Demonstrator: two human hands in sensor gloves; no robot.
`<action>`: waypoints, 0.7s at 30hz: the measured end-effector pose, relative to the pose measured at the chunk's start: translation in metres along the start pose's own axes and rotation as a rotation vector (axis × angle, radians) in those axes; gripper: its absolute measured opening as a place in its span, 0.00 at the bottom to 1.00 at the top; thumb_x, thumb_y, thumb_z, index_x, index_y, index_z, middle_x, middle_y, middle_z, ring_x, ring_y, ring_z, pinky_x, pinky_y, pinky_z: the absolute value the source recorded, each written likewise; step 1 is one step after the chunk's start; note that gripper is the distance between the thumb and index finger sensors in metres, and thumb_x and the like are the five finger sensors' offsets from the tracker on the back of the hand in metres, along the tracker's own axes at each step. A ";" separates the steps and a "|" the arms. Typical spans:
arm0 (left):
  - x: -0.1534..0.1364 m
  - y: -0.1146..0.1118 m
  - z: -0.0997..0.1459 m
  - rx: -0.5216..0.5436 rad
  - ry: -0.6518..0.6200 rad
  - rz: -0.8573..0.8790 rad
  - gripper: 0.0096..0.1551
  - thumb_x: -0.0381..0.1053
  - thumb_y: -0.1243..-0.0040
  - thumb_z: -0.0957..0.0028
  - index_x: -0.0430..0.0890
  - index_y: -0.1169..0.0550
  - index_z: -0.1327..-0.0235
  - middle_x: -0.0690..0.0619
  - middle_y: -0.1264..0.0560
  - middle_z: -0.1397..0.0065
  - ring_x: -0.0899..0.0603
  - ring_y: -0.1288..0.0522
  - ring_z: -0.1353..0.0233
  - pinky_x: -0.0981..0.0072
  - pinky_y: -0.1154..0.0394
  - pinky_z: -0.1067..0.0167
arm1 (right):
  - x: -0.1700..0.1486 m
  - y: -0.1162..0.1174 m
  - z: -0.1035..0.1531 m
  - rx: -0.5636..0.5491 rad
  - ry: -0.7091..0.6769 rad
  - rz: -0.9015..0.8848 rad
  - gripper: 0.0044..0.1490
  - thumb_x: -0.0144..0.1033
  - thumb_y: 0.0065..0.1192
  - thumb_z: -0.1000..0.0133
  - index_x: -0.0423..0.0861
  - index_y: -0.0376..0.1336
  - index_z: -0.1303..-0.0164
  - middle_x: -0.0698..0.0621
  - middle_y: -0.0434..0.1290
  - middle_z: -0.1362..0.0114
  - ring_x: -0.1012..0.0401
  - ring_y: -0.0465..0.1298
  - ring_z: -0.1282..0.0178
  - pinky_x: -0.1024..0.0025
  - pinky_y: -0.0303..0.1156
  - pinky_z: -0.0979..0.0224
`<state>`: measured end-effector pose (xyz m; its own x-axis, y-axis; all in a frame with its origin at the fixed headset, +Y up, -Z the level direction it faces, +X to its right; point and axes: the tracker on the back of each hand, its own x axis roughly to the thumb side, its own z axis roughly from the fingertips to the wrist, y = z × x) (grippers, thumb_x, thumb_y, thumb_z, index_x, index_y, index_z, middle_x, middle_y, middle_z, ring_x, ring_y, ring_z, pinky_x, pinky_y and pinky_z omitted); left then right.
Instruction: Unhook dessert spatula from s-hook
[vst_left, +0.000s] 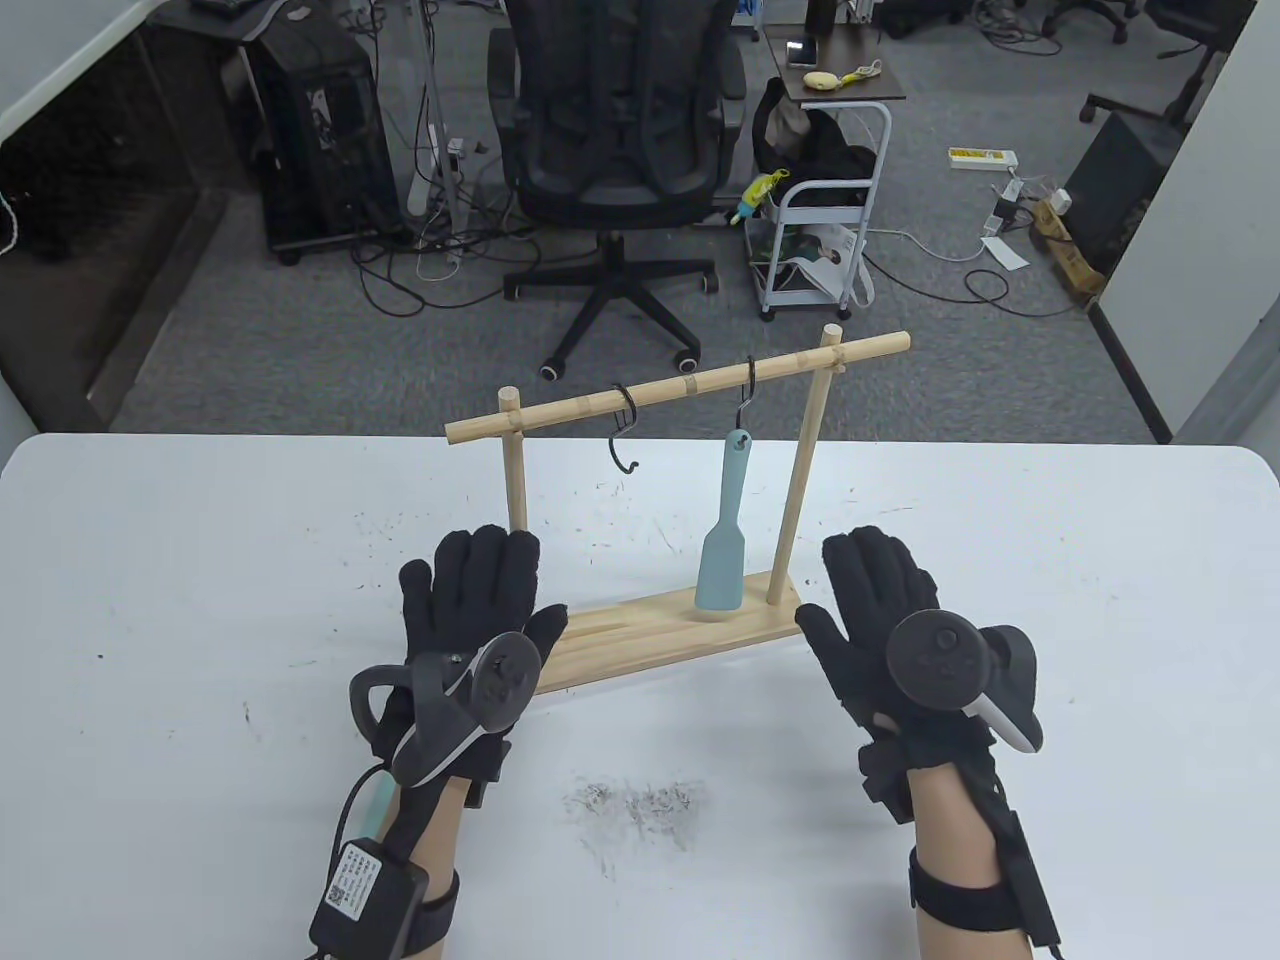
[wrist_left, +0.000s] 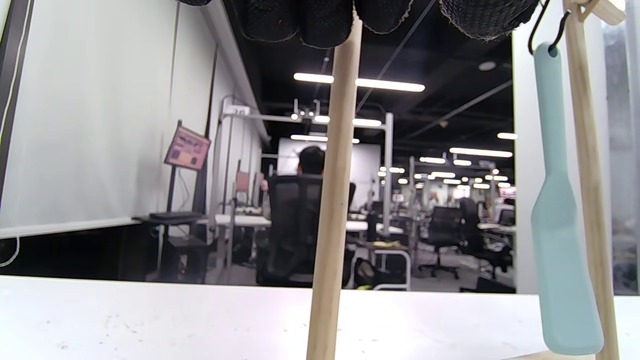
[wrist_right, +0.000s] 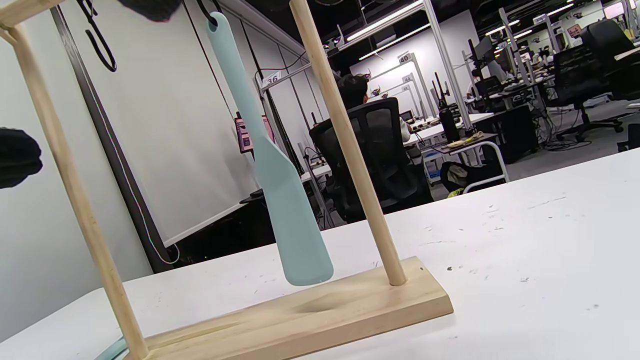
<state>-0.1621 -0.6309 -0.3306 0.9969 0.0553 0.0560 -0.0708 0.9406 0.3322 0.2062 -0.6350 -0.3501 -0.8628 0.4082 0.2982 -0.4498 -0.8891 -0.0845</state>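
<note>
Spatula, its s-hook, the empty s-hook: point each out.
spatula (vst_left: 721, 570), table view, on the blade.
s-hook (vst_left: 746, 392), table view, on the shank below the rail.
empty s-hook (vst_left: 621, 435), table view, on the middle of the hook.

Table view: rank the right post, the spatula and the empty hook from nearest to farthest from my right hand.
1. Right post, just left of the right hand.
2. Spatula, hanging further left.
3. Empty hook, farthest left on the rail.

Spatula (vst_left: 722, 540) hangs from right s-hook (vst_left: 746, 392), between rack posts.
</note>
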 end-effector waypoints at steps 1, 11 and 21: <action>0.000 0.000 -0.001 -0.001 -0.002 0.009 0.45 0.74 0.52 0.41 0.62 0.42 0.10 0.54 0.41 0.06 0.39 0.42 0.08 0.36 0.46 0.15 | 0.000 0.000 0.000 0.007 -0.008 -0.007 0.48 0.61 0.54 0.41 0.47 0.52 0.15 0.40 0.51 0.11 0.37 0.54 0.15 0.35 0.51 0.20; 0.002 0.010 0.004 0.028 -0.017 0.053 0.45 0.74 0.52 0.41 0.62 0.42 0.10 0.53 0.40 0.07 0.38 0.42 0.09 0.35 0.46 0.15 | 0.011 0.000 0.003 0.005 -0.040 -0.049 0.50 0.61 0.54 0.41 0.45 0.47 0.14 0.38 0.52 0.12 0.38 0.55 0.15 0.38 0.52 0.20; -0.001 0.017 0.007 0.051 -0.025 0.082 0.44 0.74 0.52 0.41 0.62 0.42 0.10 0.54 0.40 0.07 0.39 0.41 0.09 0.35 0.45 0.15 | 0.039 0.001 -0.020 0.061 -0.005 -0.103 0.55 0.61 0.55 0.41 0.43 0.38 0.15 0.38 0.49 0.12 0.38 0.53 0.15 0.40 0.51 0.20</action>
<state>-0.1644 -0.6168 -0.3187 0.9866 0.1220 0.1082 -0.1540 0.9148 0.3733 0.1674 -0.6153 -0.3572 -0.8118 0.4969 0.3068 -0.5208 -0.8536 0.0044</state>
